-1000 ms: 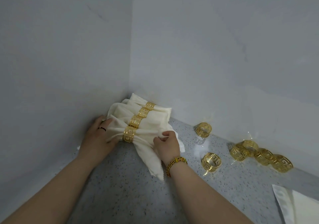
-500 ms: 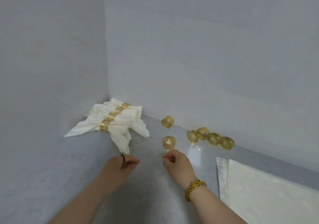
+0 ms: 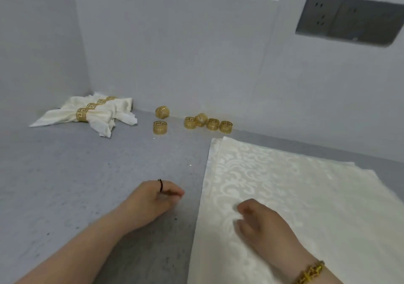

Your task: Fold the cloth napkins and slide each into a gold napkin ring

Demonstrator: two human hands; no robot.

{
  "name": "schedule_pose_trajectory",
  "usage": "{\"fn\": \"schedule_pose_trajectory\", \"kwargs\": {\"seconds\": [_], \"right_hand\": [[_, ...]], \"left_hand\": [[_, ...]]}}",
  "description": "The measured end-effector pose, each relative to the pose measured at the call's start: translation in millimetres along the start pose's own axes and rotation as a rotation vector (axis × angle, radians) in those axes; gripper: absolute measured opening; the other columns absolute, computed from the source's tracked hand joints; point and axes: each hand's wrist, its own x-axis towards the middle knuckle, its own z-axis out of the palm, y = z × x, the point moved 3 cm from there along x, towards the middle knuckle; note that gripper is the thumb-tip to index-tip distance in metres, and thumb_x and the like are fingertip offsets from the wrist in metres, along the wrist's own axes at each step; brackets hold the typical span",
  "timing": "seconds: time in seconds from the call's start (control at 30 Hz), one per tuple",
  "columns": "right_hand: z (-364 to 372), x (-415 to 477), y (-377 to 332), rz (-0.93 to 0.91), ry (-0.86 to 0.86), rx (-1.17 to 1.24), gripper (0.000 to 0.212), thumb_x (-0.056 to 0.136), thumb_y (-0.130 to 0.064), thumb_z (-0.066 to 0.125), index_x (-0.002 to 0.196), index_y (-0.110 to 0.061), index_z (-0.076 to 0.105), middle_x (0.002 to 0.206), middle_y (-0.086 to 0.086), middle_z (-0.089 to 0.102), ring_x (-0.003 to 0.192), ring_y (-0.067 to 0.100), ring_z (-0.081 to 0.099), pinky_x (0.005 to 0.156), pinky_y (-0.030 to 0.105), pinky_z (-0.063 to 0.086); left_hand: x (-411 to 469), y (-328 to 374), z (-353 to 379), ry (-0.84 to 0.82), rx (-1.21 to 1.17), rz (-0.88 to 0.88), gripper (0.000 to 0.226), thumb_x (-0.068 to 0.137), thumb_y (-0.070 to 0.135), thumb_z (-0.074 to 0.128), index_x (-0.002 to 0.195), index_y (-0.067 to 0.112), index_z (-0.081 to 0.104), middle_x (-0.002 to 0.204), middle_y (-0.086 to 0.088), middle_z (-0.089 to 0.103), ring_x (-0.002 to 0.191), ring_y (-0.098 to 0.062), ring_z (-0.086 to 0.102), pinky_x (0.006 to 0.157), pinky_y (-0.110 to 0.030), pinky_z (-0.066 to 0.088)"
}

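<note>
Several folded cream napkins in gold rings (image 3: 91, 113) lie stacked in the far left corner. Loose gold napkin rings rest along the back wall: two (image 3: 160, 127) near the middle and a cluster of several (image 3: 207, 123) to their right. A stack of flat cream patterned napkins (image 3: 295, 196) covers the right side of the counter. My left hand (image 3: 157, 198) hovers over the bare counter just left of the stack's edge, fingers loosely curled and holding nothing. My right hand (image 3: 260, 222) is over the top flat napkin, fingers curled, gripping nothing visible.
The grey speckled counter (image 3: 76, 185) meets two pale walls at the far left corner. A dark socket panel (image 3: 347, 19) sits on the back wall at upper right.
Both hands let go of the ringed napkin stack and drew back toward me and to the right. My view swung right, bringing the flat napkins and the socket panel into sight.
</note>
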Motion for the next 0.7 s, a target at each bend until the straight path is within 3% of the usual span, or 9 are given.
{"fn": "schedule_pose_trajectory", "kwargs": {"seconds": [0.1, 0.23, 0.33, 0.4, 0.5, 0.57, 0.63, 0.7], "right_hand": [[-7, -39, 7, -0.009, 0.013, -0.063, 0.032, 0.092, -0.034, 0.048, 0.123, -0.029, 0.046, 0.121, -0.014, 0.051, 0.115, 0.004, 0.046, 0.086, 0.014, 0.034], [-14, -76, 17, -0.035, -0.055, -0.124, 0.043, 0.093, -0.036, 0.047, 0.133, -0.024, 0.039, 0.139, -0.010, 0.037, 0.130, 0.006, 0.032, 0.098, 0.011, 0.024], [-9, -92, 21, -0.043, -0.090, -0.100, 0.048, 0.094, -0.037, 0.044, 0.138, -0.024, 0.033, 0.152, -0.008, 0.019, 0.140, 0.005, 0.012, 0.105, 0.011, 0.011], [-3, -92, 23, -0.046, -0.049, -0.085, 0.047, 0.094, -0.038, 0.043, 0.138, -0.024, 0.033, 0.153, -0.009, 0.017, 0.141, 0.004, 0.009, 0.109, 0.014, 0.007], [1, -95, 24, -0.053, 0.006, -0.087, 0.046, 0.094, -0.037, 0.045, 0.136, -0.022, 0.038, 0.151, -0.007, 0.024, 0.140, 0.007, 0.015, 0.109, 0.016, 0.012], [-2, -97, 24, -0.063, 0.044, -0.033, 0.042, 0.093, -0.035, 0.048, 0.131, -0.020, 0.044, 0.142, -0.007, 0.037, 0.135, 0.008, 0.027, 0.104, 0.014, 0.019], [-3, -100, 22, -0.074, 0.066, 0.063, 0.034, 0.090, -0.034, 0.053, 0.121, -0.021, 0.053, 0.121, -0.013, 0.049, 0.122, 0.005, 0.040, 0.095, 0.011, 0.027], [-3, -104, 17, -0.102, 0.077, 0.102, 0.025, 0.088, -0.034, 0.058, 0.109, -0.022, 0.060, 0.102, -0.020, 0.051, 0.106, 0.001, 0.046, 0.085, 0.005, 0.032]], "left_hand": [[-25, 24, 16, -0.032, -0.031, 0.068, 0.026, 0.084, 0.016, 0.064, 0.075, 0.041, 0.062, 0.082, 0.027, 0.063, 0.079, 0.020, 0.055, 0.067, 0.005, 0.037], [-64, 42, 51, -0.270, 0.018, 0.188, 0.018, 0.068, 0.040, 0.075, 0.071, 0.055, 0.064, 0.091, 0.041, 0.059, 0.097, 0.022, 0.050, 0.082, 0.004, 0.034], [-85, 40, 68, -0.377, 0.032, 0.205, 0.041, 0.039, 0.076, 0.067, 0.077, 0.060, 0.061, 0.100, 0.049, 0.049, 0.104, 0.031, 0.037, 0.086, 0.008, 0.025], [-91, 38, 72, -0.399, 0.075, 0.208, 0.050, 0.029, 0.083, 0.061, 0.076, 0.068, 0.057, 0.106, 0.050, 0.042, 0.106, 0.035, 0.028, 0.088, 0.009, 0.021], [-96, 39, 78, -0.377, 0.048, 0.197, 0.034, 0.053, 0.045, 0.083, 0.066, 0.064, 0.058, 0.111, 0.040, 0.043, 0.102, 0.037, 0.030, 0.088, 0.007, 0.024], [-94, 37, 78, -0.327, 0.014, 0.188, 0.032, 0.067, 0.023, 0.080, 0.059, 0.050, 0.065, 0.109, 0.035, 0.049, 0.099, 0.035, 0.035, 0.084, 0.008, 0.028], [-93, 36, 77, -0.298, -0.015, 0.160, 0.026, 0.070, 0.017, 0.078, 0.055, 0.036, 0.067, 0.106, 0.030, 0.054, 0.095, 0.033, 0.041, 0.083, 0.007, 0.030], [-92, 35, 77, -0.281, -0.047, 0.131, 0.028, 0.072, 0.016, 0.077, 0.052, 0.034, 0.067, 0.104, 0.028, 0.057, 0.095, 0.028, 0.046, 0.088, 0.003, 0.033]]}}
